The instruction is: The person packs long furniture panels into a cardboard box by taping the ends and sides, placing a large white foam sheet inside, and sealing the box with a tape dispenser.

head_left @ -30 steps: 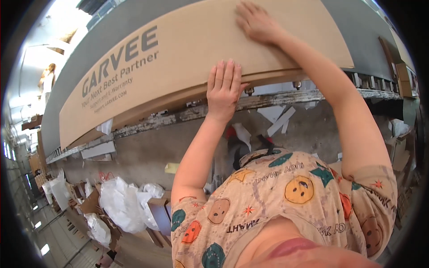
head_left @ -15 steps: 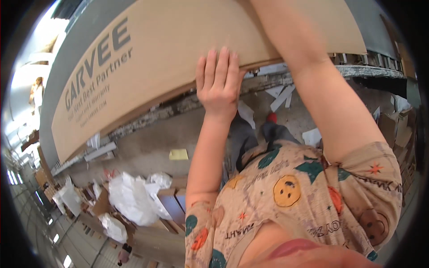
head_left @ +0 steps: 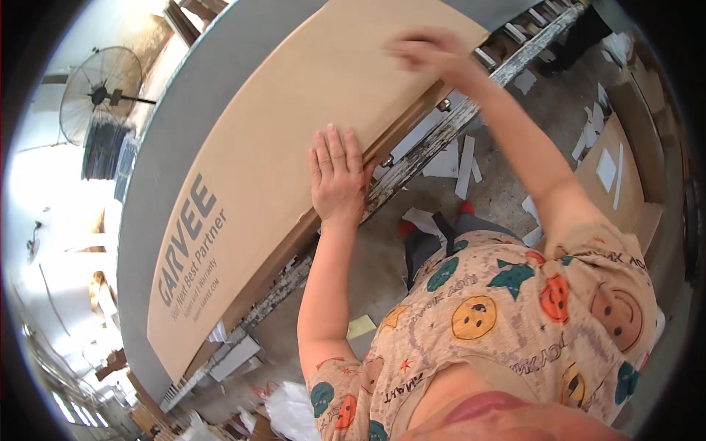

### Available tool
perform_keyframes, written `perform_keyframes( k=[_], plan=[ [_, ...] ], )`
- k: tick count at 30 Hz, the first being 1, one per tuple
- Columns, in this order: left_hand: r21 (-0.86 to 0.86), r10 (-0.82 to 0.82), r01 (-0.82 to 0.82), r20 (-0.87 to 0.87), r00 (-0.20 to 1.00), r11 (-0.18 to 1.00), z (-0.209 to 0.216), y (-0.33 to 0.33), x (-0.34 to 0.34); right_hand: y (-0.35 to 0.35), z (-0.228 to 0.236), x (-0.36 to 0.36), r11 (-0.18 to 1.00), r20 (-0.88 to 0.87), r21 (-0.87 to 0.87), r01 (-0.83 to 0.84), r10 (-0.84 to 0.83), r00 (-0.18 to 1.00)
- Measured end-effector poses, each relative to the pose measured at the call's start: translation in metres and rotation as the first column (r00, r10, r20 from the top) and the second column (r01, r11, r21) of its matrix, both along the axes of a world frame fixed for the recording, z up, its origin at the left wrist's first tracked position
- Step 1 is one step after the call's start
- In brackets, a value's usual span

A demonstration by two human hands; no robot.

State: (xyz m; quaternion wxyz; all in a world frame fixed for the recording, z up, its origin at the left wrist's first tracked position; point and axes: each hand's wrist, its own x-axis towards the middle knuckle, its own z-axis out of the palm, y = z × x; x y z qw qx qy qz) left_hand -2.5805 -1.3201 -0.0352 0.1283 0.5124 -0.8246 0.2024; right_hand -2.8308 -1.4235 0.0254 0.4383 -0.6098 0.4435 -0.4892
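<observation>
A long, flat brown cardboard carton [head_left: 294, 140] with dark printing lies in front of me. My left hand [head_left: 338, 180] rests flat at its near edge, fingers stretched out on top and the thumb down by the side. Over the carton's right part is my right hand [head_left: 426, 55], smeared by motion. Its fingers are too blurred to read, and I cannot tell whether it touches the cardboard.
Under the carton runs a worn metal rail [head_left: 471, 106] with rollers; a grey surface [head_left: 165, 140] lies beyond. Paper scraps [head_left: 445, 158] litter the floor by my feet. White plastic wrap [head_left: 294, 411] lies at lower left, opened cardboard [head_left: 607, 184] at right. A fan [head_left: 99, 95] stands far left.
My right hand has come back from beyond the upper picture edge and now shows over the carton. The left hand stays on the near edge. The view has turned, so the carton appears more slanted.
</observation>
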Motion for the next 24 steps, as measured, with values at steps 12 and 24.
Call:
perform_keyframes(
  k=[12,24],
  plan=[
    [-0.003,0.014,-0.014,0.06,0.998,1.0,-0.002,0.004,-0.001,-0.103,-0.166,-0.149,0.44,0.025,0.893,-0.098,0.168,0.985],
    [-0.097,-0.026,0.03,0.044,0.999,0.995,-0.01,0.001,0.011,0.081,-0.154,-0.13,0.638,0.281,0.77,-0.005,-0.332,0.9]
  ],
)
